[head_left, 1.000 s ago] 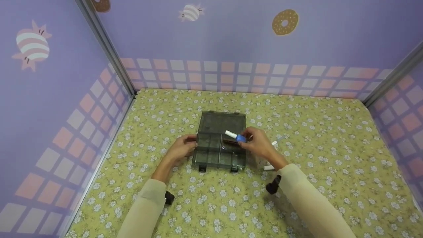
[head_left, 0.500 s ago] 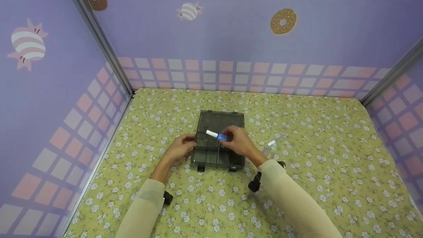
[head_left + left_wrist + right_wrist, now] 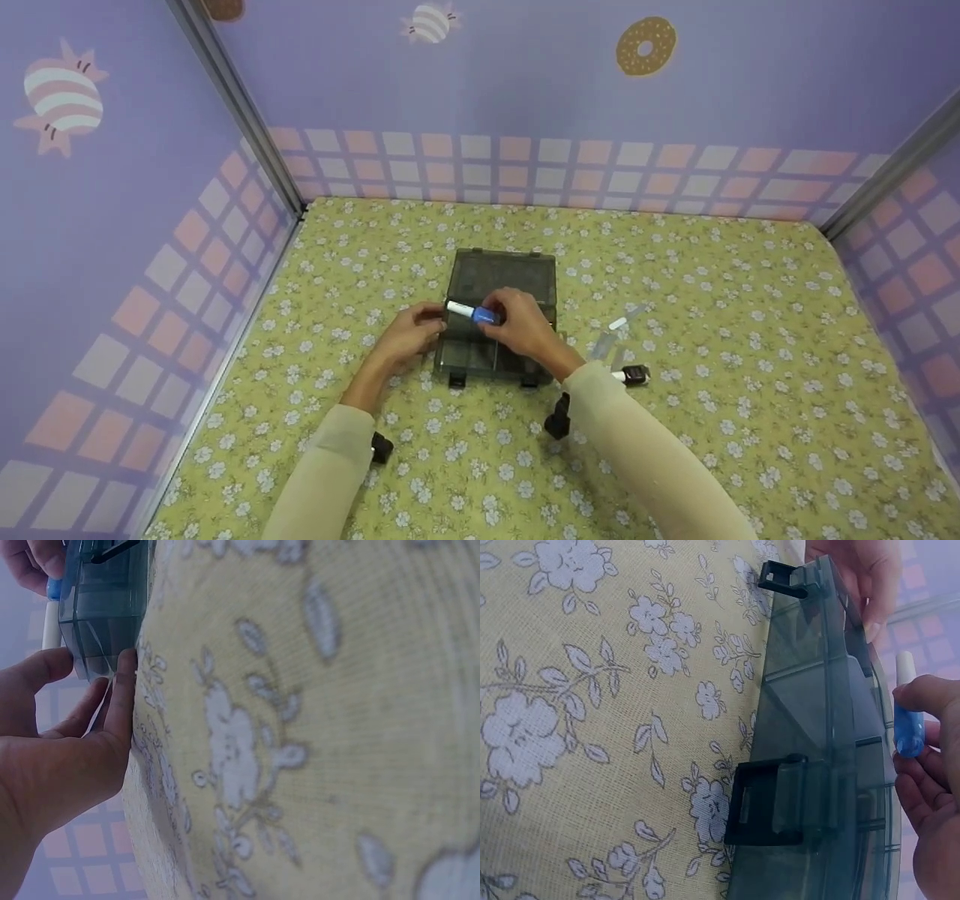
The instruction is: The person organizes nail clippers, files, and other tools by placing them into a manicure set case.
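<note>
A dark translucent compartment box lies on the cloth with its lid laid back, latches toward me. My left hand holds the box's left side; in the left wrist view the thumb is at the rim and the fingers lie lower along the wall. My right hand pinches a blue nail polish bottle with a white cap, tilted above the left compartments. The right wrist view shows the bottle apart from the box wall. My right hand hides much of the right compartments.
Right of the box lie a dark nail polish bottle with a white cap and a thin clear tool with a white part. Other pale flat pieces are beside them. Printed panels wall in the flowered cloth.
My right hand has carried the blue bottle leftward from the right compartments to above the left ones. The dark bottle has come into view from behind my right arm. My left hand stays put.
</note>
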`<move>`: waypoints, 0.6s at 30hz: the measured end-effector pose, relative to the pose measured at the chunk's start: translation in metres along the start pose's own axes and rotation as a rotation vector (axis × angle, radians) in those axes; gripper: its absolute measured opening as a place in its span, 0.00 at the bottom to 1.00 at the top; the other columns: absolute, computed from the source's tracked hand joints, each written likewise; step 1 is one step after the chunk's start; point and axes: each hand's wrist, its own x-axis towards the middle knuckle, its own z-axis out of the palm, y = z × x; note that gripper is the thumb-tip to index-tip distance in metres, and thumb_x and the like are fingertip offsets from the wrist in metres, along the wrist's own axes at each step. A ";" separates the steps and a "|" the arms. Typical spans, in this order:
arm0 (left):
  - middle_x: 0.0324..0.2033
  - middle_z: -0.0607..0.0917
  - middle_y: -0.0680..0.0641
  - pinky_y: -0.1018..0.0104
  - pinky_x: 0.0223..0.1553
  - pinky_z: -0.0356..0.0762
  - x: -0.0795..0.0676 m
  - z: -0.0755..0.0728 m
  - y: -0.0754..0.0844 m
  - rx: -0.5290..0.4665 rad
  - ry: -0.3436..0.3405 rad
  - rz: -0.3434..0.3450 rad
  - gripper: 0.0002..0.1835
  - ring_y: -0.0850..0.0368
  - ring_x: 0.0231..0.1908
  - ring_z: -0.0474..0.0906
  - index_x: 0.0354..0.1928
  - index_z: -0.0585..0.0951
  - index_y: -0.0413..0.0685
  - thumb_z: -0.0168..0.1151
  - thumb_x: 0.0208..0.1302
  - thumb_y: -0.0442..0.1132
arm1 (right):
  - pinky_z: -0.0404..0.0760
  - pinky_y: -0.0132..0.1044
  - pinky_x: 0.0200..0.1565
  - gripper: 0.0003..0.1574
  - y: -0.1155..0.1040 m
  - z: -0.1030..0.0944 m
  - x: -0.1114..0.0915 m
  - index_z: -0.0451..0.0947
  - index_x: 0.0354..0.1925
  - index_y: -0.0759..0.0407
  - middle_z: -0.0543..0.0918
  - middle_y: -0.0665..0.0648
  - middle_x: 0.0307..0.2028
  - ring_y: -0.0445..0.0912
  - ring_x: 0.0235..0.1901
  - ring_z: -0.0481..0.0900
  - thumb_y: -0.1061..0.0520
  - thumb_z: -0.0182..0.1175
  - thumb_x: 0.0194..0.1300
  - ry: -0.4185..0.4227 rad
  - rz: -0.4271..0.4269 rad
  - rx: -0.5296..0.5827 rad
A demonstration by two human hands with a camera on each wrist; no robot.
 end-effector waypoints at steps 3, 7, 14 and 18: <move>0.65 0.79 0.39 0.56 0.52 0.83 -0.001 0.000 -0.001 -0.007 -0.004 -0.001 0.24 0.47 0.59 0.79 0.72 0.74 0.42 0.59 0.79 0.35 | 0.83 0.46 0.43 0.14 -0.001 0.002 -0.001 0.84 0.48 0.61 0.84 0.56 0.41 0.48 0.39 0.81 0.57 0.74 0.68 -0.001 0.003 0.006; 0.66 0.77 0.39 0.53 0.57 0.82 -0.001 -0.001 0.000 -0.021 -0.016 -0.004 0.24 0.46 0.62 0.77 0.73 0.73 0.42 0.59 0.80 0.36 | 0.83 0.46 0.44 0.15 -0.001 0.004 -0.002 0.84 0.50 0.61 0.84 0.57 0.43 0.48 0.41 0.80 0.56 0.73 0.69 -0.032 -0.006 -0.015; 0.64 0.79 0.40 0.52 0.57 0.81 -0.001 0.000 0.003 -0.006 -0.016 0.001 0.25 0.46 0.61 0.79 0.74 0.73 0.42 0.59 0.79 0.36 | 0.83 0.46 0.47 0.16 0.000 0.008 -0.003 0.84 0.51 0.61 0.84 0.56 0.44 0.48 0.43 0.80 0.55 0.73 0.70 -0.037 -0.012 -0.037; 0.64 0.80 0.40 0.53 0.56 0.82 -0.001 0.000 0.002 -0.012 -0.013 -0.009 0.25 0.46 0.60 0.79 0.73 0.73 0.42 0.60 0.79 0.36 | 0.83 0.46 0.47 0.15 0.000 0.008 -0.003 0.84 0.51 0.61 0.84 0.57 0.45 0.49 0.44 0.80 0.56 0.74 0.69 -0.040 -0.017 -0.029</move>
